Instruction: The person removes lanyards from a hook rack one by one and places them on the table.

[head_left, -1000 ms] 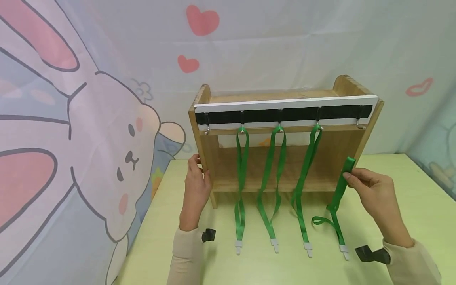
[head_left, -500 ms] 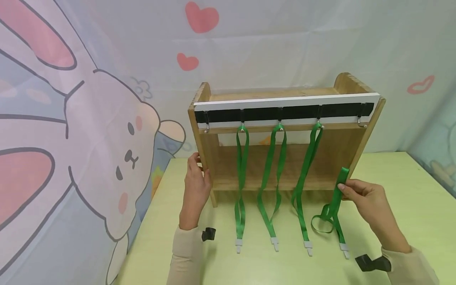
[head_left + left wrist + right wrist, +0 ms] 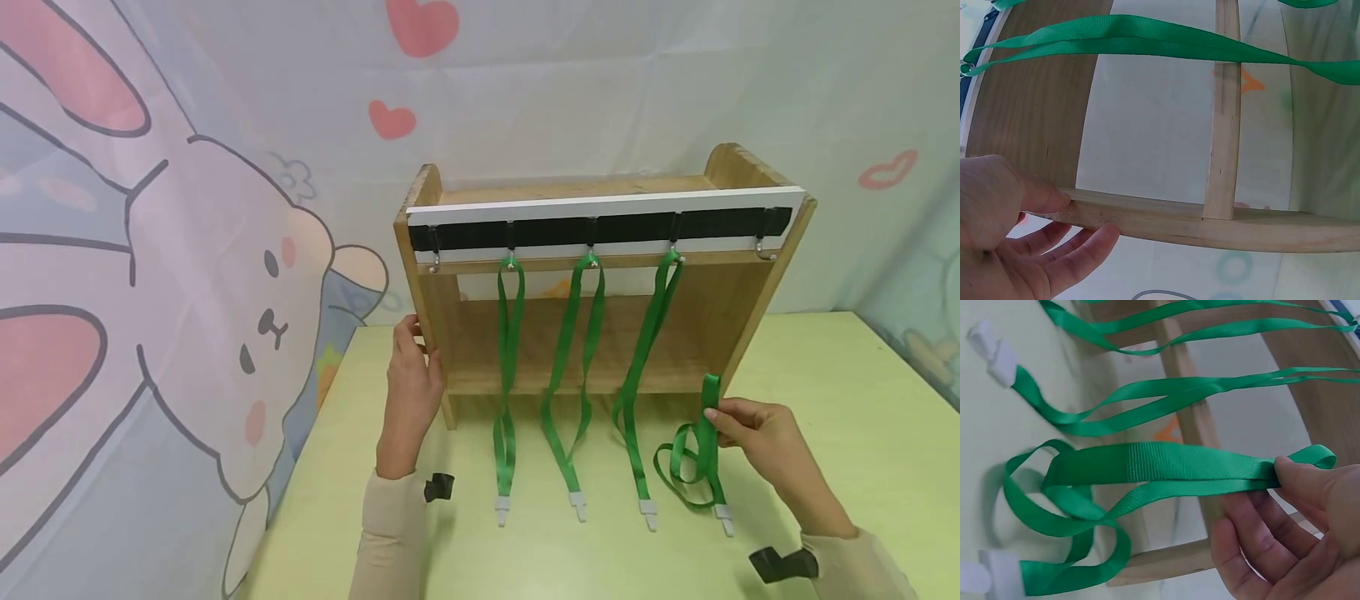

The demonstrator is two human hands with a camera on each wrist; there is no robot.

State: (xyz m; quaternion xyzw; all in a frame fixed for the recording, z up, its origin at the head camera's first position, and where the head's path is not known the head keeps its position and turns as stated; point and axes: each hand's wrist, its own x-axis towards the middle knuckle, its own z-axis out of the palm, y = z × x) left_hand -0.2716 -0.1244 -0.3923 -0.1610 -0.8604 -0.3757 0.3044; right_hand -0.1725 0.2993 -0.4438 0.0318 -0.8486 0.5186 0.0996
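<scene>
A small wooden shelf stands on the table, with a row of metal hooks along its white-and-black front strip. My left hand grips the shelf's left side panel, thumb in front and fingers behind. At the lower right, my right hand pinches a green lanyard near its looped top. The strap below droops in coils, and its white clip is at the table. Three more green lanyards, the left, middle and right, hang from the inner hooks.
Both outer hooks, the left one and the right one, carry nothing. The pale green table extends around the shelf. A cartoon-printed cloth hangs behind and to the left.
My right hand has moved down and to the left with the lanyard, and its strap has slackened into larger coils. My left hand keeps its hold on the shelf.
</scene>
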